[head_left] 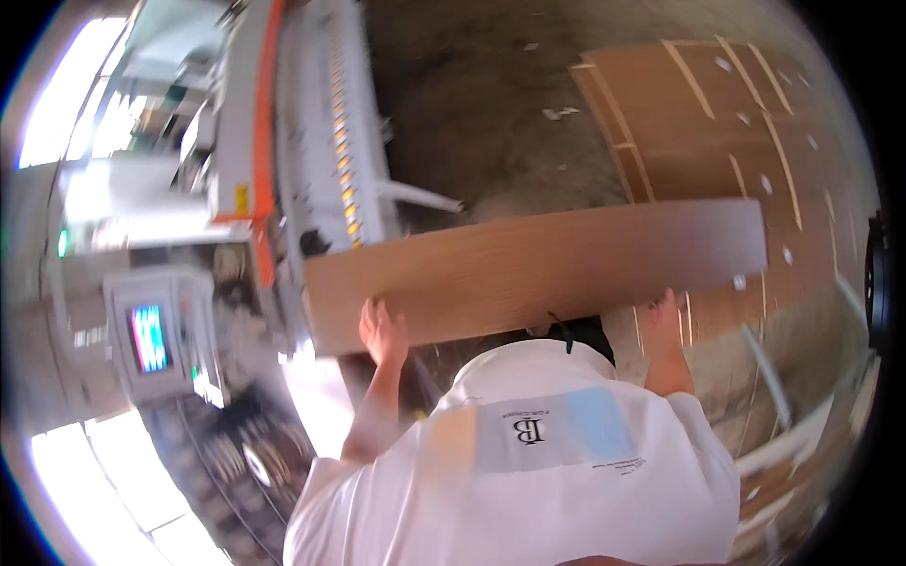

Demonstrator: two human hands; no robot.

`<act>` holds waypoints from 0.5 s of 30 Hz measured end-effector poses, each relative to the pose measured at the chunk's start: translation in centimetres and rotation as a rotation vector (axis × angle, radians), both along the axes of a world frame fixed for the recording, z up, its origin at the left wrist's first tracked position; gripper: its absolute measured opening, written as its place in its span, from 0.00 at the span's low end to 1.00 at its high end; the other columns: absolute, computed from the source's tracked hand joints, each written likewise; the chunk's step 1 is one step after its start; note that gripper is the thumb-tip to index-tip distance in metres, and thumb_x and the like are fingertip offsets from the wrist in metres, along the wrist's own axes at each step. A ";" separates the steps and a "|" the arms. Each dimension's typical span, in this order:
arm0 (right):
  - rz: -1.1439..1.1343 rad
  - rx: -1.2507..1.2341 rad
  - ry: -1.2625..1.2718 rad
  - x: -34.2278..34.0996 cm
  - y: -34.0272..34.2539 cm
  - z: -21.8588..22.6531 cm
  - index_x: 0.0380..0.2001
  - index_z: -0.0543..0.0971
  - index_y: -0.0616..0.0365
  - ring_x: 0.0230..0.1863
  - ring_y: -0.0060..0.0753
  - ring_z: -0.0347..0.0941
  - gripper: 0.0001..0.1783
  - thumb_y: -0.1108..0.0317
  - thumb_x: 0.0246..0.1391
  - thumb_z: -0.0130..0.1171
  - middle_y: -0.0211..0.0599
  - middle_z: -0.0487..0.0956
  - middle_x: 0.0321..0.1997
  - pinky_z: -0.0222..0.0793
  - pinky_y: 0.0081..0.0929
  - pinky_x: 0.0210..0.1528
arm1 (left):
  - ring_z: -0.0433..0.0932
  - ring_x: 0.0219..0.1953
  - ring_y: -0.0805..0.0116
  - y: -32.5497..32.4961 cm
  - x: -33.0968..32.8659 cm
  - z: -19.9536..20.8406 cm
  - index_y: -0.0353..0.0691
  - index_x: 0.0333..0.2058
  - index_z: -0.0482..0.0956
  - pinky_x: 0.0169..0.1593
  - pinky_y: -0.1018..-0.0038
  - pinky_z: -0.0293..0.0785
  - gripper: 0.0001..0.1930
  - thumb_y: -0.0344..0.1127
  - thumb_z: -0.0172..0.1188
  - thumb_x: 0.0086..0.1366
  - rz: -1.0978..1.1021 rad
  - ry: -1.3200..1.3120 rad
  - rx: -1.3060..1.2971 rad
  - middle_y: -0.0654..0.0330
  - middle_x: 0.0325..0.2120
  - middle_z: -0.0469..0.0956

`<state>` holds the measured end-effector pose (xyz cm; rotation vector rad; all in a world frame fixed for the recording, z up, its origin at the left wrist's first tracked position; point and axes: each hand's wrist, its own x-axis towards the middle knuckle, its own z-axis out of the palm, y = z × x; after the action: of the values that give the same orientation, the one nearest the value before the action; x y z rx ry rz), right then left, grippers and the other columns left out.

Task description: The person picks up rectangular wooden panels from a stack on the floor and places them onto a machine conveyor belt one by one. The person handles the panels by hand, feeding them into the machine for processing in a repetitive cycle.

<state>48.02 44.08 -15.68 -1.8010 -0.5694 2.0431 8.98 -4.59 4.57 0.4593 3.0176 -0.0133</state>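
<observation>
A long brown wood-grain board [528, 269] lies across in front of my body, its right end pale with glare. My left hand [382, 335] grips its near edge toward the left end, with the fingers showing on the upper face. At the near edge toward the right end, my right hand [666, 319] holds the same board; part of those fingers is hidden or blurred. The board's left end is close to a long machine [311, 123] with an orange strip and a row of yellow rollers.
A control panel with a lit screen [149, 338] stands at the left. A pale support arm [420, 195] juts from the machine beyond the board. Large brown sheets [679, 141] with tan strips lie on the floor at the far right. Dark round machine parts [264, 462] are at the lower left.
</observation>
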 end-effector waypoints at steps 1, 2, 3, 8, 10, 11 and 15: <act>-0.075 -0.068 0.057 0.6 1.8 -2.6 0.64 0.69 0.48 0.52 0.36 0.72 0.37 0.36 0.62 0.52 0.33 0.73 0.62 0.70 0.39 0.50 | 0.48 0.75 0.52 0.7 0.1 -0.4 0.38 0.66 0.65 0.75 0.54 0.42 0.33 0.46 0.58 0.67 0.009 0.019 0.008 0.52 0.72 0.53; -0.133 -0.114 0.080 0.0 2.6 -3.4 0.63 0.70 0.48 0.53 0.37 0.72 0.36 0.36 0.62 0.51 0.33 0.73 0.62 0.72 0.40 0.50 | 0.45 0.76 0.53 1.0 0.3 -0.9 0.37 0.67 0.62 0.76 0.54 0.39 0.34 0.46 0.58 0.67 0.046 0.024 -0.011 0.51 0.73 0.52; -0.202 -0.158 0.097 -0.3 3.2 -3.8 0.63 0.70 0.48 0.54 0.37 0.73 0.35 0.37 0.62 0.50 0.33 0.73 0.62 0.73 0.41 0.49 | 0.45 0.76 0.52 0.9 0.4 -1.6 0.38 0.68 0.60 0.76 0.52 0.38 0.35 0.46 0.57 0.67 0.091 0.043 -0.010 0.50 0.73 0.52; -0.147 -0.251 -0.130 -1.7 5.2 -2.0 0.62 0.70 0.45 0.58 0.40 0.73 0.32 0.38 0.64 0.45 0.30 0.76 0.60 0.76 0.43 0.49 | 0.46 0.76 0.52 1.4 1.6 -3.0 0.38 0.67 0.61 0.76 0.50 0.38 0.33 0.47 0.56 0.68 0.133 0.188 0.041 0.51 0.72 0.54; -0.100 -0.198 -0.198 -1.8 5.9 -0.3 0.63 0.70 0.44 0.59 0.42 0.73 0.32 0.38 0.64 0.45 0.31 0.75 0.61 0.75 0.44 0.51 | 0.47 0.76 0.52 2.6 1.6 -2.5 0.39 0.66 0.62 0.76 0.50 0.38 0.32 0.47 0.56 0.68 0.177 0.188 0.066 0.51 0.72 0.55; -0.084 -0.177 -0.219 -1.6 6.0 0.5 0.63 0.70 0.44 0.59 0.43 0.73 0.32 0.39 0.64 0.45 0.31 0.75 0.62 0.75 0.45 0.51 | 0.47 0.76 0.52 2.8 1.8 -2.2 0.39 0.66 0.62 0.76 0.50 0.38 0.32 0.47 0.55 0.68 0.195 0.187 0.073 0.51 0.72 0.55; -0.061 -0.144 -0.103 -1.6 7.5 3.9 0.62 0.71 0.46 0.58 0.41 0.72 0.31 0.40 0.65 0.44 0.30 0.76 0.61 0.74 0.40 0.52 | 0.50 0.75 0.54 2.4 1.8 -2.3 0.40 0.64 0.66 0.76 0.50 0.40 0.30 0.48 0.55 0.68 0.205 0.211 0.138 0.54 0.71 0.57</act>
<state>46.46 51.62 -11.74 -1.9898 -0.3988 2.0061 10.81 -2.19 2.23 0.1642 3.2724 0.1726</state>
